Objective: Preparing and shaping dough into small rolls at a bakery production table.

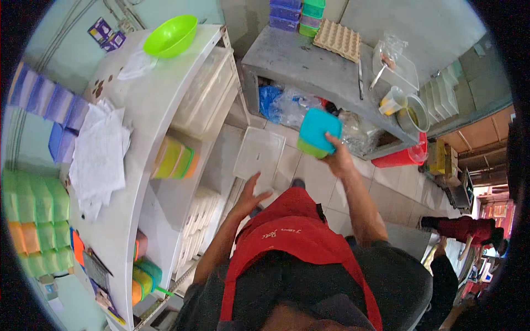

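Note:
A square plastic container with a blue lid and green body (318, 128) is held out in front of me. My right hand (339, 159) grips it by its near right corner, thumb over the lid; the fingers beneath are hidden. My left hand (248, 197) hangs beside the white shelf unit, fingers spread, holding nothing. Just beyond it, a whitish translucent lid or bin (259, 153) sits low by the tiled floor. Yellow-green and orange containers (174, 159) stand together on a shelf to the left.
On the white shelf unit's top (160, 77) lie papers (99, 154) and a green bowl (171, 36). A grey counter (303, 58) ahead bears an egg tray (338, 39), stacked containers, a knife and a pot (413, 115). Below are plastic bags. Other people stand at the right.

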### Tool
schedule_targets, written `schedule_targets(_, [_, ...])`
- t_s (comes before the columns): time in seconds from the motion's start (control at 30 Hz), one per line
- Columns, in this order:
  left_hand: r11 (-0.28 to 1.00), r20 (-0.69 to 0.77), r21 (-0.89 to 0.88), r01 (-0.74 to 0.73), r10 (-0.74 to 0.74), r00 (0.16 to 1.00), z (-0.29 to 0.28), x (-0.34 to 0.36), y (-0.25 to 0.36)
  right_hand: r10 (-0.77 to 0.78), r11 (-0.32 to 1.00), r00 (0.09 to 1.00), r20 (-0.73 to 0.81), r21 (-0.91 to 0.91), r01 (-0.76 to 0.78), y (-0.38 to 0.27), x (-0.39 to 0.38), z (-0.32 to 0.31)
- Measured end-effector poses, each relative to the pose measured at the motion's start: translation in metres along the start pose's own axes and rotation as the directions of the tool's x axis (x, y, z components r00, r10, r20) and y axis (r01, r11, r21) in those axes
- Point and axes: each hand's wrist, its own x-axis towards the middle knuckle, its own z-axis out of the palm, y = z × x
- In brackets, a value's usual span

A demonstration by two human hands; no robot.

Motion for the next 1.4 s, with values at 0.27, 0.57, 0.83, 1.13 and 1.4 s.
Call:
schedule_targets(0.27, [0.699,0.281,-0.313,0.644,-0.579,0.765,0.052,-0.009,-0.119,-0.310,0.951,0.949,-0.059,-0.034,0.309,-0.289,0.319,-0.025])
schedule_targets(0.57, [0.542,0.108,-0.578,0.610,-0.691,0.715,0.149,0.000,-0.076,-0.341,0.931,0.940,0.028,-0.131,0.342,-0.504,0.571,0.049])
schedule_targets(0.83, [0.436,-0.010,-0.745,0.504,-0.763,0.646,0.181,0.033,-0.051,-0.427,0.700,0.900,-0.090,-0.663,0.266,-0.542,0.702,0.023])
schedule_targets(1.13, [0.601,-0.303,-0.714,0.360,-0.728,0.615,0.241,0.012,-0.009,-0.942,0.103,0.329,0.070,-0.870,0.481,-0.430,0.611,0.021])
schedule_targets(1.4, [0.941,-0.679,-0.338,0.001,-0.245,0.692,0.324,-0.008,-0.059,0.642,0.361,0.167,0.749,-0.487,0.795,0.018,0.406,-0.137])
